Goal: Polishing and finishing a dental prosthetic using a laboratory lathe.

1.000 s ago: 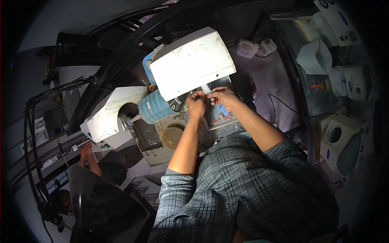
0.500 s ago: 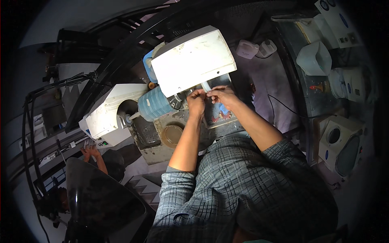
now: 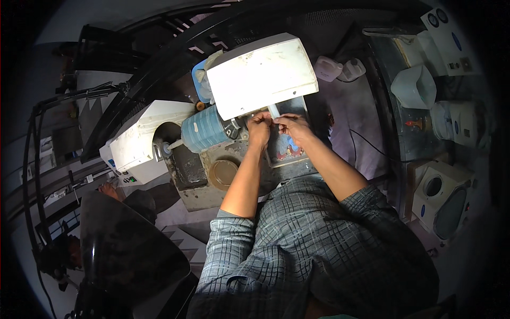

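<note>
My left hand (image 3: 258,127) and my right hand (image 3: 292,128) meet just below a white machine housing (image 3: 260,74), fingers pinched close together at the lower end of a pale, tube-like piece (image 3: 273,109) that sticks down from it. What sits between the fingertips is too small and hidden to make out. Left of my hands lies a blue ribbed cylinder (image 3: 201,133). Beneath them is a metal tray (image 3: 282,159) with red and blue small pieces (image 3: 294,142). A round brown dish (image 3: 223,174) sits beside my left forearm on a grimy bench (image 3: 204,196).
A second white housing (image 3: 135,151) with a spindle stands left; a co-worker's hand (image 3: 109,190) shows behind a dark curved shield (image 3: 133,239) at lower left. Jugs (image 3: 326,69), a cable, a white container (image 3: 411,87) and beige machines (image 3: 446,196) are right; black framework (image 3: 159,58) crosses above.
The whole view has shifted slightly. My hands stay pinched at the same place under the housing. The co-worker's hands have become more hidden behind the shield.
</note>
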`<act>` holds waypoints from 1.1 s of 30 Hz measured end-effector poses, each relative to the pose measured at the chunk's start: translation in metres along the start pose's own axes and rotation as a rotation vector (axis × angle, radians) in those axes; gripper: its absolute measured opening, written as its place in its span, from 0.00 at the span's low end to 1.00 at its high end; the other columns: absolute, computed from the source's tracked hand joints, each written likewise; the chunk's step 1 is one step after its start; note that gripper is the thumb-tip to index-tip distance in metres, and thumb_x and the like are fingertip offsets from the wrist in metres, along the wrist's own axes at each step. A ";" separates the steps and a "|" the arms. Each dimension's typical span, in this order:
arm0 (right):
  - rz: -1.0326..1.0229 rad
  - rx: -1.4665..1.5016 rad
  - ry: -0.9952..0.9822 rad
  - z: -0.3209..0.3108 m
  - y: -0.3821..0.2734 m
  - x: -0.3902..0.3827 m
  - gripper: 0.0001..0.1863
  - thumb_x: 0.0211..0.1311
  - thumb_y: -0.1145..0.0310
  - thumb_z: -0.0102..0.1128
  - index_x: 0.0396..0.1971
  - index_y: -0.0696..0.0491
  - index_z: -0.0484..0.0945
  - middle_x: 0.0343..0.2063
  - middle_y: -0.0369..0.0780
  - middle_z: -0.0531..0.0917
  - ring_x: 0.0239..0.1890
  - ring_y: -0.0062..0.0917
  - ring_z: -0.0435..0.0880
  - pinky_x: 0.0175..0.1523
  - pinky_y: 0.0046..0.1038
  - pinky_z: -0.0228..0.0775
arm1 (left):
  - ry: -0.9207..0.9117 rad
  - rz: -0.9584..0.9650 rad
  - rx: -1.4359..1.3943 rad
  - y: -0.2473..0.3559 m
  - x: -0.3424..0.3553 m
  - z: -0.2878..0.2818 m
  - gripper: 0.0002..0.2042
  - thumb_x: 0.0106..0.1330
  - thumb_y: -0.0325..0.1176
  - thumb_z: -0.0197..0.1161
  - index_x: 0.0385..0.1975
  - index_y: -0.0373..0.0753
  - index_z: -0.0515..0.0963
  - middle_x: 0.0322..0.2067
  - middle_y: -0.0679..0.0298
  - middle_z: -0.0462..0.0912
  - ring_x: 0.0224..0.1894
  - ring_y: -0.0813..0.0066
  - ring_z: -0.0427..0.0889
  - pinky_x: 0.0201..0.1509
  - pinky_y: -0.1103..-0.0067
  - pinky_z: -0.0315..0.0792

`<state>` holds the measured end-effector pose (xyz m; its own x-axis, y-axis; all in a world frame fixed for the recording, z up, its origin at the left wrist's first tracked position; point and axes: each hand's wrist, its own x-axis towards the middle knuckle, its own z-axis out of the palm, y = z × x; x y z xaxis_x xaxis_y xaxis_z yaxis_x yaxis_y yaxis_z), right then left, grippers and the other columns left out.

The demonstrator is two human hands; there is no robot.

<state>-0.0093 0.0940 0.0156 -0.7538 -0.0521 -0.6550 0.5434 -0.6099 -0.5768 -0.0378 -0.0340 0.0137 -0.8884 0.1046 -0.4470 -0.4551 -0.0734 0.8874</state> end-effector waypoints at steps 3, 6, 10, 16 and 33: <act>-0.012 -0.019 0.004 0.000 -0.001 0.001 0.07 0.46 0.76 0.65 0.27 0.58 0.77 0.19 0.36 0.77 0.19 0.18 0.75 0.23 0.21 0.71 | 0.009 -0.012 -0.029 -0.001 -0.001 0.000 0.06 0.62 0.24 0.53 0.28 0.32 0.77 0.23 0.67 0.78 0.23 0.83 0.70 0.28 0.85 0.65; -0.013 -0.082 -0.047 -0.003 -0.002 -0.003 0.08 0.48 0.74 0.65 0.28 0.60 0.78 0.20 0.37 0.78 0.19 0.18 0.75 0.23 0.21 0.71 | -0.003 0.002 -0.031 0.004 -0.007 0.000 0.06 0.63 0.24 0.52 0.29 0.32 0.76 0.24 0.67 0.78 0.23 0.83 0.71 0.29 0.85 0.65; 0.053 -0.355 -0.021 0.003 -0.021 -0.023 0.11 0.51 0.69 0.64 0.30 0.61 0.79 0.21 0.38 0.79 0.19 0.17 0.75 0.23 0.20 0.73 | -0.107 0.090 0.151 0.003 -0.021 -0.012 0.06 0.65 0.23 0.50 0.30 0.32 0.75 0.26 0.66 0.78 0.25 0.82 0.73 0.31 0.83 0.69; 0.008 -0.400 -0.039 -0.009 -0.022 -0.015 0.12 0.51 0.68 0.65 0.32 0.60 0.79 0.22 0.38 0.80 0.19 0.16 0.75 0.23 0.19 0.73 | -0.187 0.060 0.162 0.003 -0.031 -0.005 0.06 0.66 0.27 0.50 0.30 0.32 0.73 0.26 0.63 0.77 0.25 0.79 0.74 0.30 0.81 0.70; 0.241 -0.227 -0.126 -0.015 -0.030 0.013 0.06 0.51 0.71 0.62 0.29 0.57 0.78 0.27 0.37 0.81 0.26 0.18 0.77 0.35 0.20 0.75 | -0.024 -0.376 -0.550 0.006 -0.009 0.007 0.05 0.64 0.25 0.45 0.30 0.33 0.69 0.23 0.63 0.71 0.19 0.78 0.65 0.21 0.81 0.61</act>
<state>-0.0295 0.1233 0.0169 -0.6262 -0.2789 -0.7281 0.7685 -0.3781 -0.5161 -0.0320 -0.0287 0.0240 -0.6642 0.2433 -0.7068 -0.7037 -0.5225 0.4814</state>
